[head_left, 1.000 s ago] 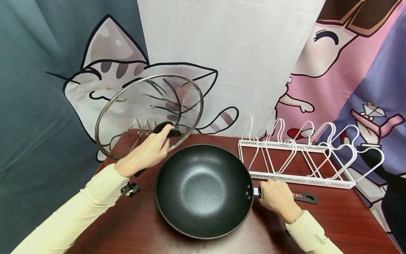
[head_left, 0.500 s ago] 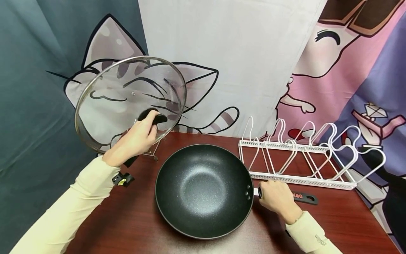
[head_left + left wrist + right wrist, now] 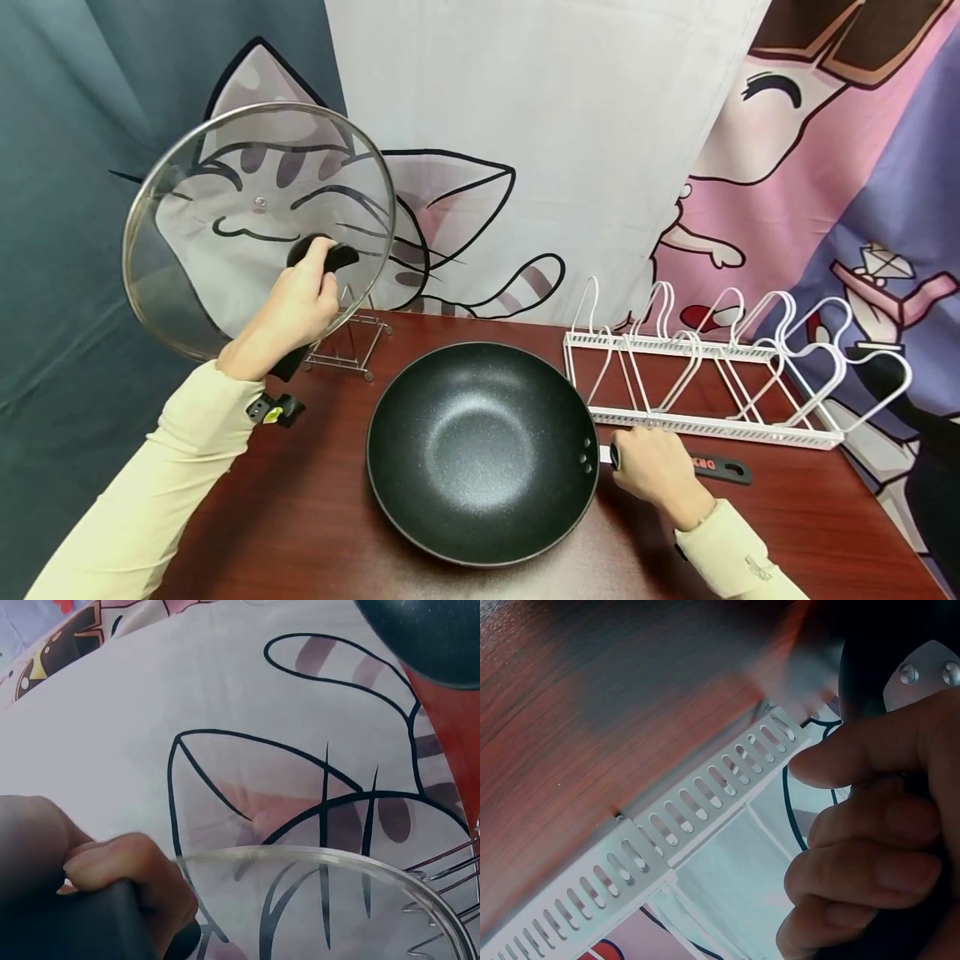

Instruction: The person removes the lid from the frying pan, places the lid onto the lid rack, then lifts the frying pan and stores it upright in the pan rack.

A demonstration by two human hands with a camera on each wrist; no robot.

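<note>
My left hand [image 3: 298, 296] grips the black knob of a clear glass lid [image 3: 225, 158] with a metal rim. The lid is raised and tilted on edge at the left, above a small wire rack [image 3: 352, 337]. In the left wrist view the curled fingers [image 3: 142, 870] show beside the lid's rim [image 3: 330, 859]. A black wok [image 3: 480, 450] sits on the table, its inside bare. My right hand [image 3: 656, 467] is wrapped round the wok's handle [image 3: 723, 468]. From the right wrist, the curled fingers [image 3: 855, 877] cover most of that handle.
A white rack [image 3: 705, 427] with looped dividers stands behind the right hand, close to the wok handle. The reddish-brown table [image 3: 300, 517] runs under everything. A printed cartoon curtain [image 3: 570, 125] hangs right behind the table.
My left hand has carried the lid left and upward, away from the wok, uncovering more of the wire rack. The wok and my right hand have stayed in place.
</note>
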